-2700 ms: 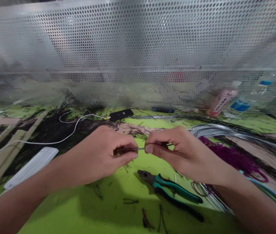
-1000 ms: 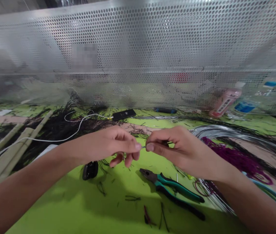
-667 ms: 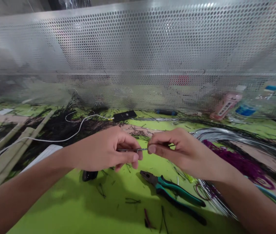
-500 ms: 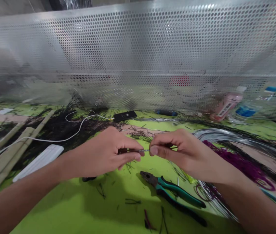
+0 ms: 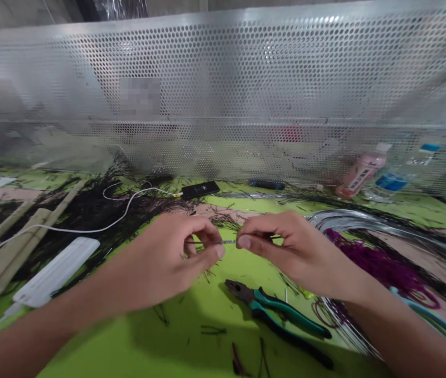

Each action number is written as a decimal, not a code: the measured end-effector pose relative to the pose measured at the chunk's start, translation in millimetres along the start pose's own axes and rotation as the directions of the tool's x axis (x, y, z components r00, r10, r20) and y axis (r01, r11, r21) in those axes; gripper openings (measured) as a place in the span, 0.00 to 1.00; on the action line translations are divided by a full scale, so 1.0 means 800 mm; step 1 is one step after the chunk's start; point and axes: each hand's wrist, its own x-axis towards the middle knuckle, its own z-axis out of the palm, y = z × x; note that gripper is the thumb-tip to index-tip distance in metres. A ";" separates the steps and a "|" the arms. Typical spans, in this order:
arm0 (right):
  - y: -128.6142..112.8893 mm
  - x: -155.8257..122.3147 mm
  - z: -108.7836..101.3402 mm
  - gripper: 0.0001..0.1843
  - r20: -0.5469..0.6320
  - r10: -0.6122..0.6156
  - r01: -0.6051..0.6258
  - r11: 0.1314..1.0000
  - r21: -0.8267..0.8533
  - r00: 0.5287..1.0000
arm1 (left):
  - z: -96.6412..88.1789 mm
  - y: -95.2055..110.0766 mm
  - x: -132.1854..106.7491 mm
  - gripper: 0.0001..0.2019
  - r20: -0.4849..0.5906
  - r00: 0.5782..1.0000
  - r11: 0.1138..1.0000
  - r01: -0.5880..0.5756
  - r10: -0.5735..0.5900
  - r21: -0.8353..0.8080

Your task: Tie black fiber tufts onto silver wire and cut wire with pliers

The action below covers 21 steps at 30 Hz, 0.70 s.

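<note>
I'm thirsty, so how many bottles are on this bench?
2: a pink bottle and a clear bottle beside it, far right by the mesh screen. Others may be hidden.

- Wire (image 5: 228, 242): a thin, pale grey strand, short in what shows, stretched almost level between the left hand (image 5: 171, 257) and the right hand (image 5: 286, 247), above the green table near its middle. Its left end is pinched between thumb and fingertips; its right end is pinched the same way, and a dark bit continues rightward past those fingers. Only the stretch in the gap shows clearly; the rest is hidden in the closed fingers.
</note>
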 end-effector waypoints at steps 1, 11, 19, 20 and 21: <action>0.000 -0.001 0.001 0.13 0.001 -0.006 0.006 1.000 -0.010 1.000 | -0.007 0.002 0.002 0.15 0.100 0.994 0.992 0.060 -0.049 -0.114; -0.002 0.000 0.001 0.15 0.028 0.060 -0.060 0.998 0.012 0.998 | -0.009 -0.002 0.007 0.10 0.174 0.982 0.904 0.138 -0.072 -0.405; 0.005 0.003 -0.003 0.17 0.101 0.124 -0.135 0.985 0.111 0.987 | 0.013 -0.048 -0.008 0.12 -0.067 0.754 0.727 -0.602 0.654 0.330; 0.006 0.004 -0.002 0.16 0.088 0.118 -0.124 0.989 0.076 0.989 | 0.013 -0.047 -0.007 0.12 -0.100 0.783 0.763 -0.556 0.614 0.331; 0.007 0.004 -0.002 0.16 0.074 0.099 -0.102 0.994 0.034 0.992 | 0.013 -0.044 -0.007 0.12 -0.131 0.843 0.832 -0.469 0.522 0.298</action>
